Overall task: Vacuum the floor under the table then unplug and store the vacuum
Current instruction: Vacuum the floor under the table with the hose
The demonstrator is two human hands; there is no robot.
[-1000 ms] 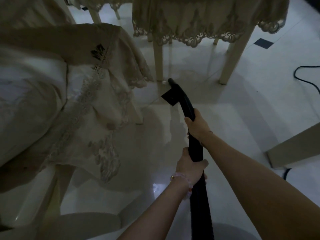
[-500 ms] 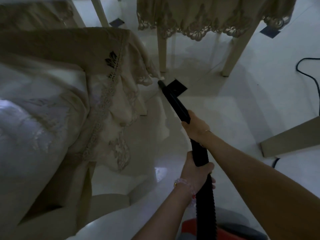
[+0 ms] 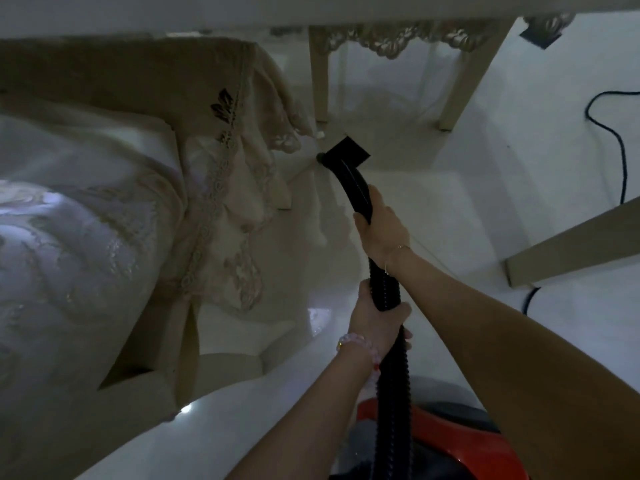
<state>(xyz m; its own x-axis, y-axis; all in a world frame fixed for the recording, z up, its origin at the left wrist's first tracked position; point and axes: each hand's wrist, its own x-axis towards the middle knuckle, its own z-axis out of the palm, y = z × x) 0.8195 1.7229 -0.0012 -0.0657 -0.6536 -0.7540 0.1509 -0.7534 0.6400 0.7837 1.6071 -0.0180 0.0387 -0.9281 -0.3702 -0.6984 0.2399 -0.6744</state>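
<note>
The white floor (image 3: 450,209) spreads under the table (image 3: 318,84). The red vacuum body (image 3: 450,445) stands well away from the table. Its black hose (image 3: 393,393) runs toward the table. The right hand (image 3: 382,230) is wrapped around the hose nearer the table, and the left hand (image 3: 375,320) grips it farther from the table. The nozzle (image 3: 346,174) points low, near the table's leg.

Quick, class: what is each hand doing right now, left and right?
Left hand: closed, gripping the ribbed vacuum hose.
Right hand: closed, gripping the black vacuum wand further forward.
</note>
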